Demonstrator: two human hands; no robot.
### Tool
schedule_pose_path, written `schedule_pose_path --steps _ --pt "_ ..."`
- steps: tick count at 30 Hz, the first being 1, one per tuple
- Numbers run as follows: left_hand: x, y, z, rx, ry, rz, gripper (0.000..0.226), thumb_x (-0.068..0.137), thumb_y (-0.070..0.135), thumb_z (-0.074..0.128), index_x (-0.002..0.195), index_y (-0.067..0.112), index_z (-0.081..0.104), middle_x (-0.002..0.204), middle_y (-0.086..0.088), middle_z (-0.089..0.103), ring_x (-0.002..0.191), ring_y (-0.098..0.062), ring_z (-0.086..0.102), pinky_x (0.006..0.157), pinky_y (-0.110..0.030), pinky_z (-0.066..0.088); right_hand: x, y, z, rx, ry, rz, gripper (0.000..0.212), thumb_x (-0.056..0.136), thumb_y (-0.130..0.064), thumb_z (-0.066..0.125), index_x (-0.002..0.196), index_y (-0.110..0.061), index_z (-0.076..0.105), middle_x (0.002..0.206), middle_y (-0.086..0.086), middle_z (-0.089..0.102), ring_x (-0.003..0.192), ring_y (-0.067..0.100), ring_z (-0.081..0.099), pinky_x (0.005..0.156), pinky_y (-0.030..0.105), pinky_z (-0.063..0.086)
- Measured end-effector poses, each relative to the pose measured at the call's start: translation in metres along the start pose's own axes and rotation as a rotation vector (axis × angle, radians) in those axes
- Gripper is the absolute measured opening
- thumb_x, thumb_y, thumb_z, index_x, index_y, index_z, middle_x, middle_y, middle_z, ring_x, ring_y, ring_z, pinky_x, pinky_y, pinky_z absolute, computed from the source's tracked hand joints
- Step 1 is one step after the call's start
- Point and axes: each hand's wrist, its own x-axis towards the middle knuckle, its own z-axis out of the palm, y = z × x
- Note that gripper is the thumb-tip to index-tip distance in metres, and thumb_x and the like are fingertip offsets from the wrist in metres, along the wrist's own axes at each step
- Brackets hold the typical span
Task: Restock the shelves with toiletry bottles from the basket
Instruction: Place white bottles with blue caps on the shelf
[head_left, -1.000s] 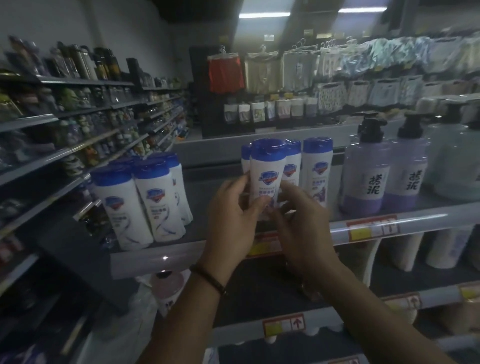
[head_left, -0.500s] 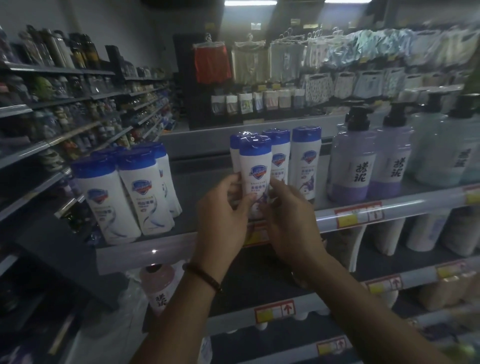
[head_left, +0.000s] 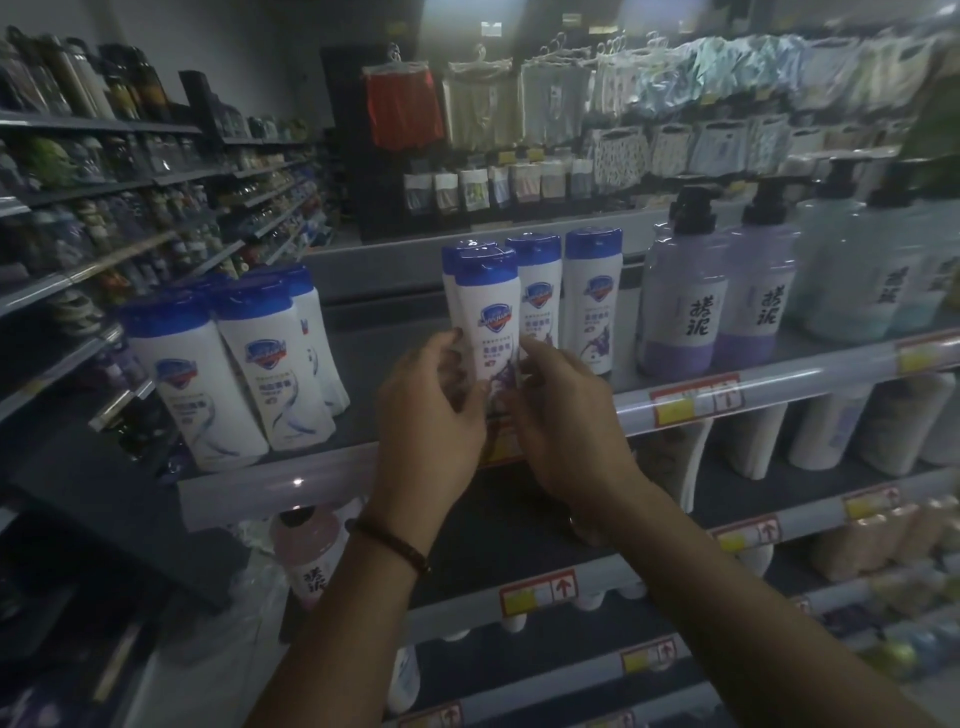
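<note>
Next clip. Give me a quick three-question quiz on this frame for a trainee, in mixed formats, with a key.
1. True or false: only the right hand holds the front blue-capped bottle.
2. What stands on the shelf immediately right of the other blue-capped bottles? A. purple pump bottles B. folded towels C. a basket
3. Fill in: the left hand has a dark ___ at its wrist.
Key: 1 false, both hands hold it. 2 A. 3 bracelet.
</note>
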Motion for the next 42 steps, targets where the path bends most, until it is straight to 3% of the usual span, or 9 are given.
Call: schedule_pose_path --steps 5,7,10,15,19,28,32,36,42 --pt "-0.010 0.005 -0.001 -0.022 0.156 0.115 0.046 0.093 0.020 0.078 0.133 0.022 0.056 0.134 0.004 0.060 0.120 -0.003 0.059 0.089 -0.012 0.054 -0.012 0.004 -0.019 -0.044 0.120 0.004 0.040 0.096 -0.032 0.067 0.134 -0.024 0.058 0.130 -0.004 0.062 0.121 0.017 0.059 0.104 0.053 0.050" --pt "-0.018 0.009 0.002 -0.012 0.216 0.158 0.041 0.093 0.017 0.077 0.128 0.015 0.056 0.129 -0.001 0.060 0.115 -0.004 0.059 0.089 -0.005 0.047 -0.021 0.008 -0.026 0.004 0.156 -0.006 0.032 0.095 -0.032 0.066 0.126 -0.025 0.059 0.123 -0.009 0.062 0.116 0.012 0.059 0.099 0.052 0.052" --pt "-0.036 0.019 0.015 -0.106 0.224 0.189 0.032 0.094 0.011 0.075 0.121 0.009 0.058 0.116 -0.004 0.064 0.101 -0.008 0.064 0.080 -0.008 0.050 -0.040 0.020 -0.036 0.032 0.199 -0.018 0.022 0.096 -0.025 0.070 0.115 -0.025 0.061 0.111 -0.012 0.062 0.107 0.010 0.058 0.094 0.046 0.052" --pt "-0.069 0.032 0.051 -0.195 0.000 0.253 0.025 0.097 0.012 0.072 0.116 0.017 0.058 0.104 0.003 0.064 0.092 -0.013 0.067 0.075 -0.023 0.056 -0.078 0.042 -0.061 0.030 0.196 0.066 0.012 0.098 -0.024 0.070 0.107 -0.026 0.061 0.097 -0.010 0.060 0.090 0.006 0.059 0.074 0.020 0.049" --pt "-0.098 0.042 0.085 -0.292 -0.155 0.131 0.026 0.096 0.014 0.073 0.112 0.028 0.059 0.099 0.016 0.064 0.091 -0.009 0.067 0.073 -0.021 0.058 -0.108 0.066 -0.080 0.031 0.187 0.123 0.004 0.100 -0.027 0.068 0.100 -0.025 0.064 0.090 -0.011 0.064 0.083 0.005 0.062 0.070 0.021 0.051" --pt "-0.179 0.034 0.160 -0.329 -0.487 -0.078 0.027 0.097 0.011 0.071 0.114 0.028 0.059 0.104 0.011 0.067 0.092 -0.003 0.067 0.073 -0.016 0.055 -0.210 0.129 -0.121 0.015 0.168 0.423 0.007 0.099 -0.022 0.069 0.106 -0.022 0.066 0.084 -0.012 0.066 0.079 0.000 0.064 0.066 0.009 0.043" --pt "-0.221 0.031 0.192 -0.310 -0.583 -0.161 0.021 0.097 0.008 0.070 0.112 0.020 0.060 0.100 0.006 0.069 0.082 0.001 0.067 0.064 -0.011 0.051 -0.265 0.158 -0.130 0.005 0.169 0.594 0.008 0.099 -0.027 0.069 0.104 -0.022 0.067 0.085 -0.014 0.066 0.083 -0.001 0.064 0.071 0.020 0.050" --pt "-0.256 0.022 0.226 -0.307 -0.765 -0.182 0.027 0.096 0.008 0.070 0.116 0.021 0.057 0.109 0.003 0.069 0.094 -0.001 0.067 0.081 -0.016 0.055 -0.313 0.177 -0.138 0.033 0.131 0.744 0.020 0.096 -0.033 0.069 0.111 -0.020 0.069 0.092 -0.006 0.071 0.085 0.008 0.067 0.079 0.038 0.057" --pt "-0.286 0.011 0.263 -0.309 -0.924 -0.166 0.024 0.097 0.014 0.070 0.115 0.021 0.057 0.102 0.008 0.066 0.085 0.003 0.064 0.070 -0.007 0.046 -0.352 0.194 -0.138 0.032 0.144 0.883 0.025 0.091 -0.040 0.065 0.108 -0.022 0.069 0.092 -0.002 0.072 0.086 0.017 0.071 0.080 0.051 0.060"
